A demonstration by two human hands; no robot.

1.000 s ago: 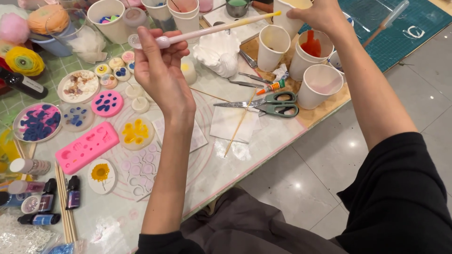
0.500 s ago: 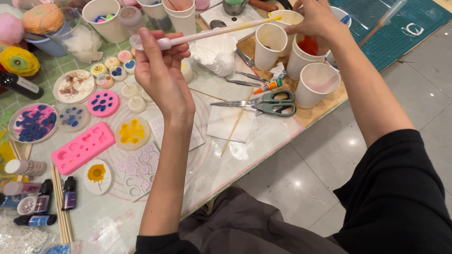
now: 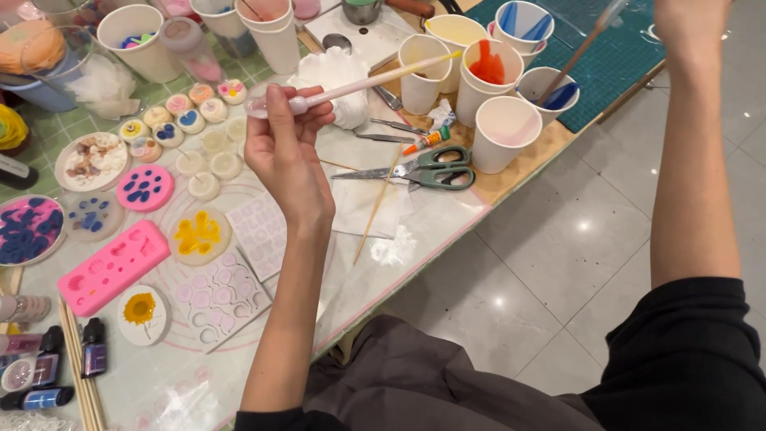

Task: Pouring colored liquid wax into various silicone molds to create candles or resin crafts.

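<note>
My left hand (image 3: 286, 164) is raised over the work table and grips the bulb end of a long pale pipette (image 3: 363, 81). The pipette lies almost level, and its yellowish tip points right toward a white paper cup (image 3: 423, 68). My right hand (image 3: 688, 20) is lifted at the top right, apart from the pipette and mostly cut off by the frame edge, so its fingers are hidden. Below my left hand lie a clear mould sheet (image 3: 259, 231) and a round mould with yellow resin (image 3: 197, 235).
Several paper cups stand at the back, one holding red liquid (image 3: 488, 68). Scissors (image 3: 427, 172), a thin wooden stick (image 3: 377, 209), a pink mould (image 3: 112, 267), blue-filled moulds (image 3: 144, 187) and small dye bottles (image 3: 48, 371) lie on the mat. A green cutting mat (image 3: 614, 68) sits right. The table edge runs diagonally above a tiled floor.
My right hand has let go of the pipette's tip and moved up and to the right. My left hand still holds the pipette, which now tilts slightly more.
</note>
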